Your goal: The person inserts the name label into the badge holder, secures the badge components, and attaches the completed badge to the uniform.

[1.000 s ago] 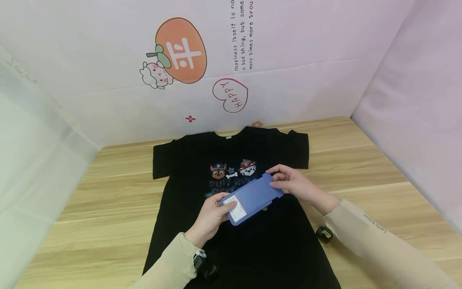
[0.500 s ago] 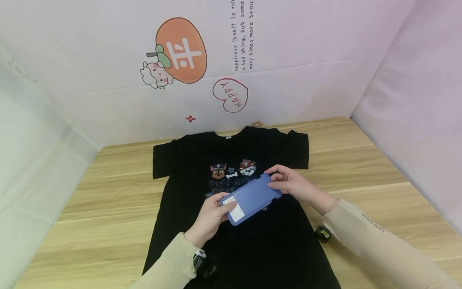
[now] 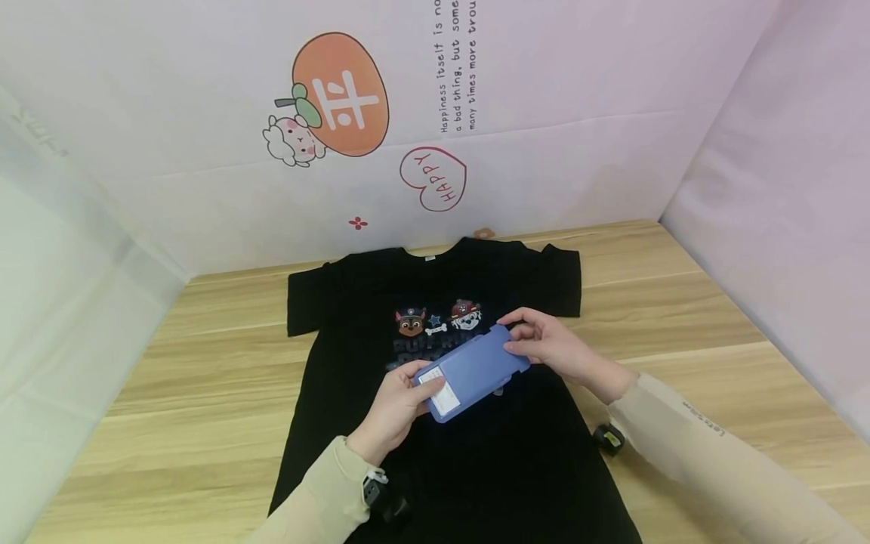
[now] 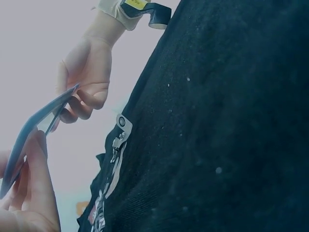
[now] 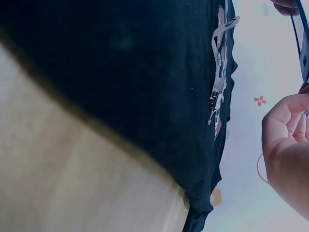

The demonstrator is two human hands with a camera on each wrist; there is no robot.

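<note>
Black T-shirt (image 3: 363, 310) spread on wood-grain table (image 3: 680, 302), neckline toward the back; cartoon dog heads (image 3: 411, 323) printed on chest. White backdrop (image 3: 578, 83) behind: orange fruit (image 3: 341, 94), sheep-like figure (image 3: 291, 141), HAPPY heart (image 3: 433, 179), small red flower (image 3: 358, 223), English text (image 3: 457, 68). Pale side cloth (image 3: 782, 227) along right edge.

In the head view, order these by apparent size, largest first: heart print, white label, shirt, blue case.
1. Shirt
2. Blue case
3. Heart print
4. White label, partly covered
The heart is farther away, so this is apparent size only.

Dark lettering (image 3: 703, 419) marks the beige right sleeve (image 3: 730, 462)
</note>
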